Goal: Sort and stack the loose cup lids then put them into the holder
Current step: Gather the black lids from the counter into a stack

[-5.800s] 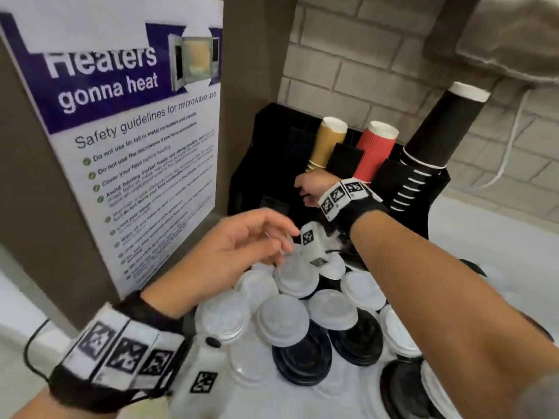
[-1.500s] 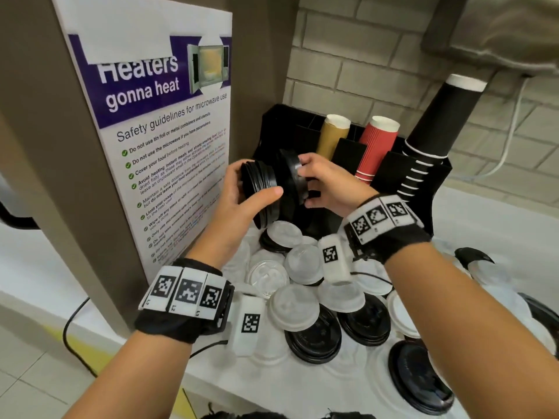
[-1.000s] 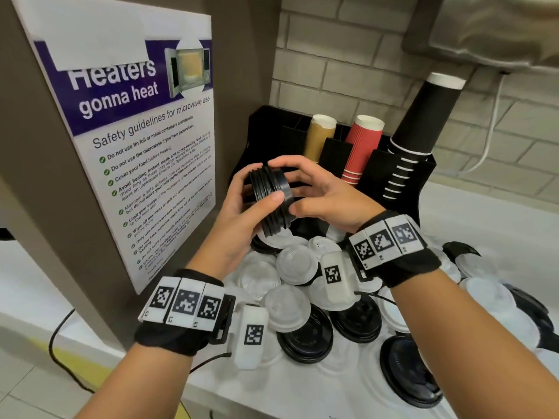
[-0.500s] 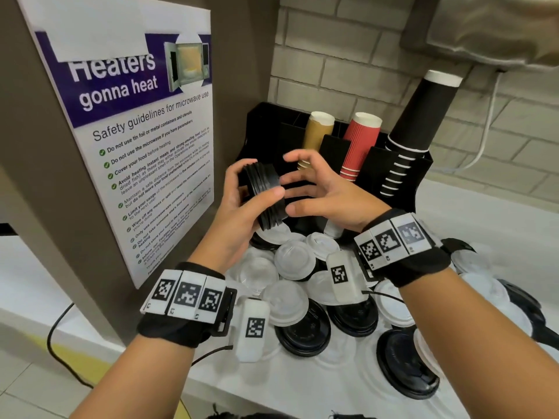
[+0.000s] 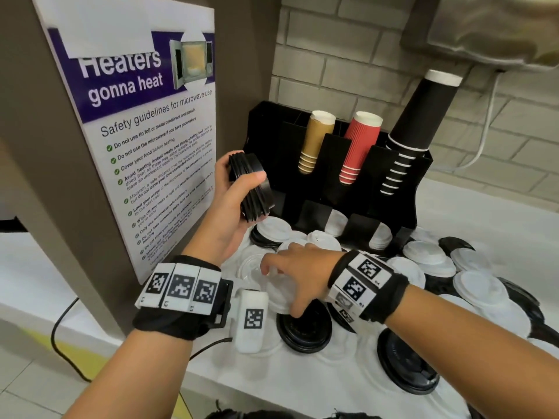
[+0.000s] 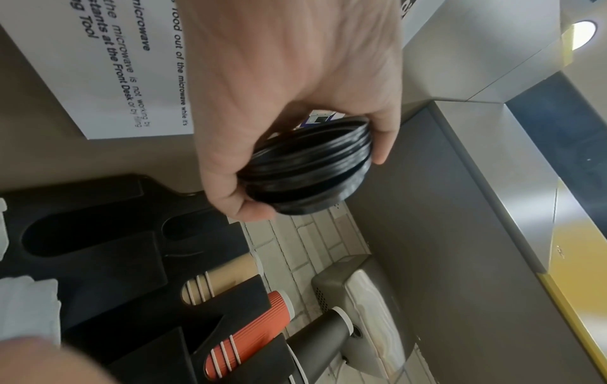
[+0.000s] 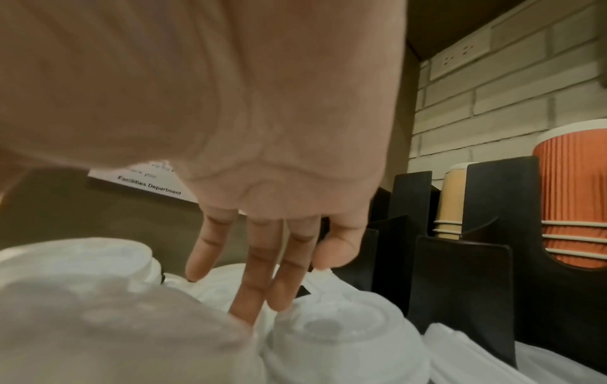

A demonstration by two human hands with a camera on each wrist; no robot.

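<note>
My left hand [image 5: 239, 189] holds a stack of black lids [image 5: 252, 189] on edge, in front of the left end of the black holder [image 5: 332, 164]. The left wrist view shows the same black stack [image 6: 308, 171] with thumb and fingers curled round its rim. My right hand [image 5: 281, 282] is low over the loose white lids [image 5: 323, 240] on the counter. Its fingers [image 7: 249, 280] are straight and spread, and their tips touch white lids [image 7: 345, 345]. It grips nothing. Loose black lids [image 5: 304, 331] lie among the white ones.
The holder carries tan cups [image 5: 316, 140], red cups [image 5: 358, 146] and tall black cups [image 5: 420, 122], with white lids in its lower slots [image 5: 335, 222]. A cabinet side with a microwave poster [image 5: 145, 140] stands close on the left. The counter edge [image 5: 272, 397] is near me.
My right hand has let go of the black stack and dropped down to the white lids on the counter. The left hand keeps the stack, slightly raised and further left.
</note>
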